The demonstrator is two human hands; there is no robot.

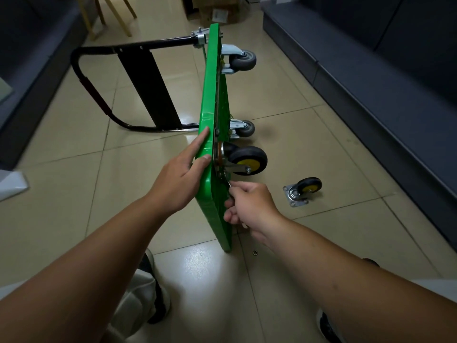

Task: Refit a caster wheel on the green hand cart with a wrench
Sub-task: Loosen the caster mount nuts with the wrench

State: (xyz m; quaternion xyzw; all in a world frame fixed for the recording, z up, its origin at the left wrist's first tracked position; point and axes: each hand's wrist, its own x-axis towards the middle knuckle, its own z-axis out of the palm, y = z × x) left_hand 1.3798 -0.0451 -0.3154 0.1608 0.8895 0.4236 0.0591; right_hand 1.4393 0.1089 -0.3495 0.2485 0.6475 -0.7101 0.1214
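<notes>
Green cart [210, 95] tipped up on its long edge, yellow-hubbed caster [247, 160] on its underside at the near end, wrench [228, 184] at that caster's plate, mostly hidden, second caster [303, 190] loose on the floor [74, 194]

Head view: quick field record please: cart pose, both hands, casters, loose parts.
cart: green cart standing on its side edge
left: left hand pressed flat on the cart's upper edge
right: right hand grips the wrench at the plate of the yellow-hub caster
mounted also: two grey casters, far end
floor: loose caster apart from the cart; small metal ring by its near corner
</notes>
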